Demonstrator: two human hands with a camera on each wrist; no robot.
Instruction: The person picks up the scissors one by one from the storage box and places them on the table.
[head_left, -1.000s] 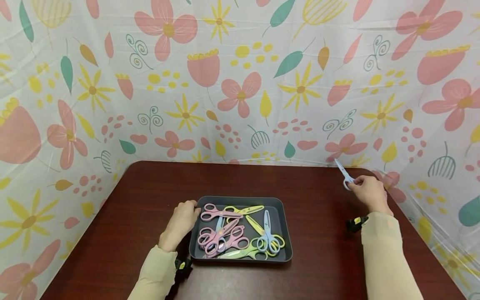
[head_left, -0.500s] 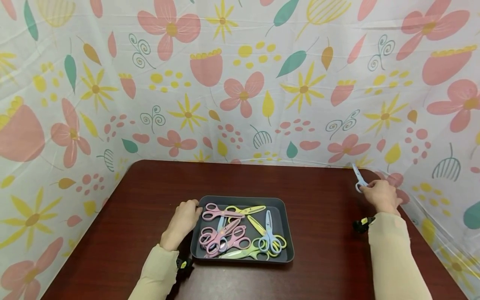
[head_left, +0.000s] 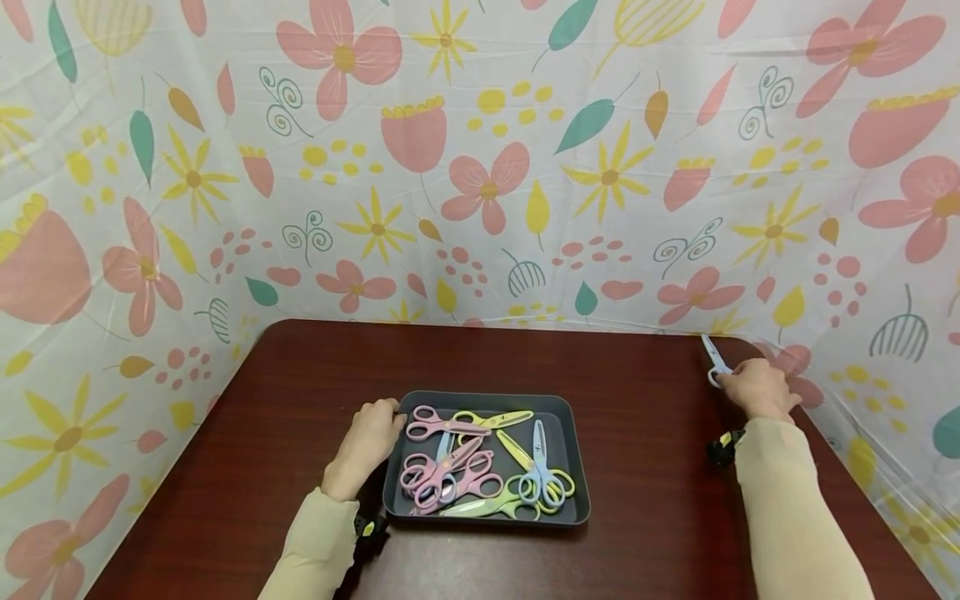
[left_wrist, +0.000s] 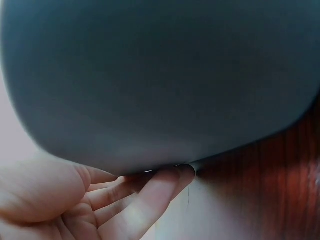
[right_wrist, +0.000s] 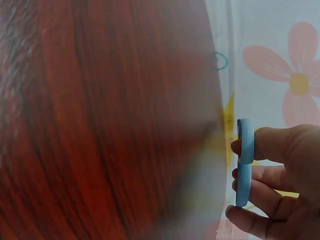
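Observation:
In the head view, a dark grey tray (head_left: 558, 406) lies on the table with several pastel scissors in it: pink scissors (head_left: 442, 475), yellow scissors (head_left: 510, 419), green scissors (head_left: 487, 505) and light blue scissors (head_left: 538, 467). My left hand (head_left: 366, 446) grips the tray's left side near its far corner; the left wrist view shows thumb and fingers (left_wrist: 150, 197) meeting at the tray's edge (left_wrist: 160, 150). Toward the table's far right corner, my right hand (head_left: 759, 388) pinches another pair of light blue scissors (head_left: 714, 358) by the handle loops (right_wrist: 245, 165), blades pointing away from me.
The dark red wooden table (head_left: 637, 467) has rounded far corners. A white floral curtain (head_left: 480, 275) hangs behind it and along both sides. Black straps with small cameras (head_left: 723, 447) sit at my wrists.
My right hand has moved right with the light blue scissors, then lowered them slightly toward the table's far right corner. My left hand stays at the tray.

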